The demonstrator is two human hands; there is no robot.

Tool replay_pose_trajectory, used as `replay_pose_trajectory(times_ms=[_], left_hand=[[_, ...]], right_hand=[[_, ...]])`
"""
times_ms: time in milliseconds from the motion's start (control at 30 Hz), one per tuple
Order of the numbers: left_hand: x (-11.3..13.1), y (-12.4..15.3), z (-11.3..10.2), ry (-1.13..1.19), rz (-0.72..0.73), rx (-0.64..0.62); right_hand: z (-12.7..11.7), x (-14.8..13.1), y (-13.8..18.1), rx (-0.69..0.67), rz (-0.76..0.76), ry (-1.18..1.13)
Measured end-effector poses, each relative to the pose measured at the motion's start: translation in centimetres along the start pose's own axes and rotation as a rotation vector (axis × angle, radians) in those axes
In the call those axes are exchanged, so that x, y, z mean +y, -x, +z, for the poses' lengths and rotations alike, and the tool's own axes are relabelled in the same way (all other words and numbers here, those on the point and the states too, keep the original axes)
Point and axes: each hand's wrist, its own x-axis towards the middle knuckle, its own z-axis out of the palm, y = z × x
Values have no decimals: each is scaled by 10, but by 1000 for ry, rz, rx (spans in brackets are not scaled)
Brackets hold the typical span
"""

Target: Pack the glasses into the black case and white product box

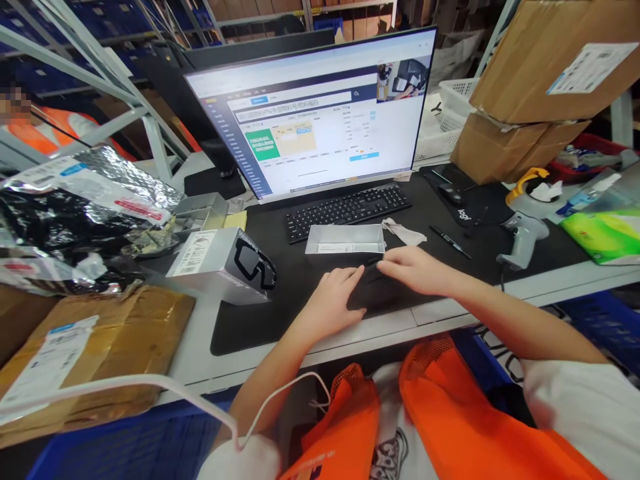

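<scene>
My left hand (pixel 333 303) rests over the black desk mat (pixel 295 287), its thumb spread away from the fingers. Its fingertips reach a dark, thin thing (pixel 373 263) that hardly stands out from the mat. From the other side my right hand (pixel 413 270) meets the same spot, with its fingers curled and pressed together; what they grip is too dark to name. Just beyond the hands lies an open grey-white box tray (pixel 345 240) with a printed slip inside. To the left, a grey box (pixel 225 263) with black glasses pictured on it stands tilted.
Behind the keyboard (pixel 350 210) stands a lit monitor (pixel 320 127). On the right are a pen (pixel 450 241), a barcode scanner (pixel 523 240), a mouse (pixel 451 193) and stacked cartons (pixel 555 87). Silver-black bags (pixel 85 207) and a taped carton (pixel 100 353) crowd the left. A person sits far left.
</scene>
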Motion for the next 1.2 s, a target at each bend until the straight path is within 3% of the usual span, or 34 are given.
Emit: replay_pose_trajectory(times_ms=[100,200,367,533,633,700,800,900,1000,1200], left_hand=[[0,-4,10,-76,-44,77],[-4,-7,17,-99,-66,90],[0,-5,17,144,21,178],[3,-2,16,135,78,385],[-4,0,9,72,112,533],[-10,0,4,125,77,685],[-15,-4,2,390,-9,829],[-17,-12,5,791,-158,675],[-23,-18,3,1151,-311,508],[-29,-26,-6,1497,-392,707]], right_hand=[[35,-52,-16,-30,-191,380],[46,-66,-17,-65,-322,538],[24,-17,8,75,-311,292],[37,18,21,-6,-232,307],[38,25,28,68,-286,327],[27,29,34,188,-310,275],[9,32,41,427,-363,226],[1,29,41,614,-472,256],[4,25,37,680,-509,194],[-3,21,19,735,-302,-221]])
